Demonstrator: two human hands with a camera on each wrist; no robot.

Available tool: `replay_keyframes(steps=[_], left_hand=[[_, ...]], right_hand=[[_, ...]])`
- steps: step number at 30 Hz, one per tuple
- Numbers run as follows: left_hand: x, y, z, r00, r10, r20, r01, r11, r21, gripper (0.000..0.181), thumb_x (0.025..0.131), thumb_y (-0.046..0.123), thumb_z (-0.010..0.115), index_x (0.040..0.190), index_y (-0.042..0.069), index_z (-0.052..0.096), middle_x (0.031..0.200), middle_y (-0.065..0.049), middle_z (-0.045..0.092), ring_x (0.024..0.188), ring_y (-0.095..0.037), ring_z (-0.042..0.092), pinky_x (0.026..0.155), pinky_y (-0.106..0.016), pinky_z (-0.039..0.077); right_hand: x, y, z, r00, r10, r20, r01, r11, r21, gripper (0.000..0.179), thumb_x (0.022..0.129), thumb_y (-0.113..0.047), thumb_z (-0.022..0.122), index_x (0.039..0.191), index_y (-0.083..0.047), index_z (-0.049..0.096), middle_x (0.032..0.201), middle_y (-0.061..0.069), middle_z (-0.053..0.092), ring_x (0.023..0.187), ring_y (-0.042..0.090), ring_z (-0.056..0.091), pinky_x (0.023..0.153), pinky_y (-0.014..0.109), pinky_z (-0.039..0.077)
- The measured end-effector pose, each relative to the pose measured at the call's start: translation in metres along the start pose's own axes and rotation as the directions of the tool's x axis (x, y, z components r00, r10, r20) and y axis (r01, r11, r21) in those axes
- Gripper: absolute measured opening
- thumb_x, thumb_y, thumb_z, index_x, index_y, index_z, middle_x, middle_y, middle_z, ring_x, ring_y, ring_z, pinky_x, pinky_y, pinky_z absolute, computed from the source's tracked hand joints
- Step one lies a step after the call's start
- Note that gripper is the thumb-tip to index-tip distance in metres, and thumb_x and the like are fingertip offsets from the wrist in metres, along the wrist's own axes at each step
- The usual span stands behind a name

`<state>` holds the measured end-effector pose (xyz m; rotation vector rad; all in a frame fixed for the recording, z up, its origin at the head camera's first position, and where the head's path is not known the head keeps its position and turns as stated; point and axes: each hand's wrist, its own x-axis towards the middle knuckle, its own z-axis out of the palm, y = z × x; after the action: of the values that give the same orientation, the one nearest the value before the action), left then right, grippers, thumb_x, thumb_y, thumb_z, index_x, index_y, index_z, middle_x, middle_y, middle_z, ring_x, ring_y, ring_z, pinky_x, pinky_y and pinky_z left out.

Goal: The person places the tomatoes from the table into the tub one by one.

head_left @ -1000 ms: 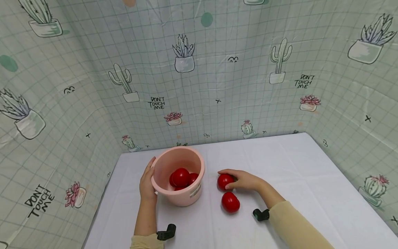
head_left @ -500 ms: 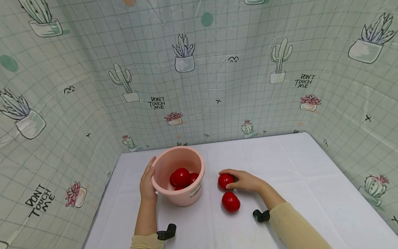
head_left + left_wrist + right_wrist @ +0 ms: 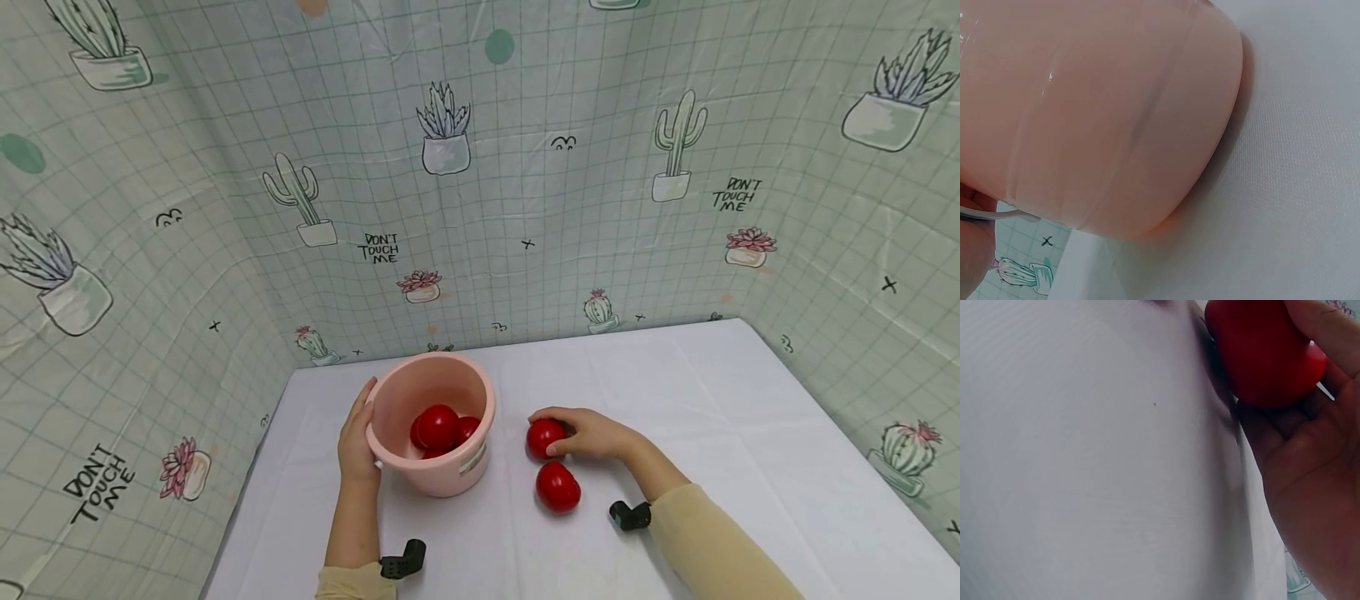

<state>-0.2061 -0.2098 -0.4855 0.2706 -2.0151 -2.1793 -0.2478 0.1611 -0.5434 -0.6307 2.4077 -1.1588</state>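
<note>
A pink bucket (image 3: 427,479) stands on the white table at left of centre, holding several smooth red apple-like fruits (image 3: 437,427). My left hand (image 3: 357,446) holds the bucket's left side, fingers along its outer wall below the rim. In the left wrist view, the bucket wall (image 3: 1104,112) fills much of the picture, with a pale handle (image 3: 994,214) beside part of the hand. To the right of the bucket, my right hand (image 3: 588,434) grips a red apple-like fruit (image 3: 544,439) between thumb and fingers, low at the table. Another red fruit (image 3: 558,487) lies just in front of it.
The white tablecloth (image 3: 675,375) spreads out to the right of the arms. A patterned curtain (image 3: 480,208) with cactus drawings encloses the back and both sides. Small black devices (image 3: 630,516) sit at both wrists.
Almost nothing differs. Both hands, the bucket and the fruits keep their places, with only a very slight shift of the whole view.
</note>
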Motion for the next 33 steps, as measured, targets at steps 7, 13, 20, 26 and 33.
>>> replay_keyframes(steps=[7, 13, 20, 26, 33], left_hand=[[0.0, -0.001, 0.0, 1.0, 0.006, 0.0, -0.006, 1.0, 0.004, 0.043, 0.105, 0.036, 0.036, 0.146, 0.038, 0.047, 0.156, 0.011, 0.041, 0.148, -0.013, 0.03, 0.12, -0.044, 0.03], [0.001, -0.001, 0.0, 0.999, 0.037, 0.001, -0.037, 0.999, -0.02, 0.044, 0.105, 0.031, 0.033, 0.146, 0.032, 0.049, 0.157, 0.004, 0.041, 0.148, -0.013, 0.03, 0.121, -0.044, 0.028], [0.001, -0.001, 0.0, 0.999, 0.036, 0.001, -0.036, 0.999, -0.016, 0.044, 0.104, 0.032, 0.034, 0.146, 0.032, 0.049, 0.156, 0.007, 0.042, 0.148, -0.015, 0.03, 0.12, -0.046, 0.03], [0.0, 0.001, 0.001, 1.0, 0.025, -0.009, -0.025, 1.0, -0.017, 0.043, 0.104, 0.032, 0.035, 0.145, 0.034, 0.05, 0.154, 0.011, 0.044, 0.147, -0.012, 0.031, 0.12, -0.043, 0.031], [0.0, 0.002, 0.001, 1.0, -0.001, -0.015, 0.001, 1.0, -0.012, 0.043, 0.104, 0.033, 0.035, 0.145, 0.036, 0.049, 0.154, 0.014, 0.043, 0.147, -0.008, 0.031, 0.12, -0.04, 0.031]], right_hand=[[-0.001, -0.005, -0.006, 1.0, -0.008, 0.005, 0.008, 1.0, -0.004, 0.052, 0.087, -0.034, 0.073, 0.136, -0.032, 0.056, 0.129, 0.0, 0.06, 0.115, 0.023, 0.054, 0.089, 0.041, 0.055], [-0.002, -0.012, -0.014, 1.0, -0.006, -0.011, 0.006, 1.0, -0.002, 0.052, 0.087, -0.038, 0.072, 0.136, -0.035, 0.055, 0.132, -0.002, 0.06, 0.122, 0.024, 0.053, 0.096, 0.047, 0.052], [-0.004, -0.022, -0.026, 1.0, -0.005, -0.004, 0.005, 1.0, -0.005, 0.056, 0.085, -0.04, 0.073, 0.137, -0.034, 0.055, 0.132, -0.006, 0.059, 0.124, 0.025, 0.052, 0.098, 0.049, 0.05], [-0.003, -0.03, -0.036, 1.0, -0.011, -0.001, 0.011, 1.0, 0.008, 0.056, 0.084, -0.041, 0.074, 0.137, -0.038, 0.054, 0.135, -0.007, 0.058, 0.127, 0.024, 0.05, 0.099, 0.048, 0.05], [0.0, -0.047, -0.051, 0.999, -0.033, 0.005, 0.033, 0.999, 0.009, 0.053, 0.086, -0.039, 0.073, 0.136, -0.041, 0.054, 0.133, -0.009, 0.059, 0.125, 0.022, 0.052, 0.099, 0.046, 0.05]])
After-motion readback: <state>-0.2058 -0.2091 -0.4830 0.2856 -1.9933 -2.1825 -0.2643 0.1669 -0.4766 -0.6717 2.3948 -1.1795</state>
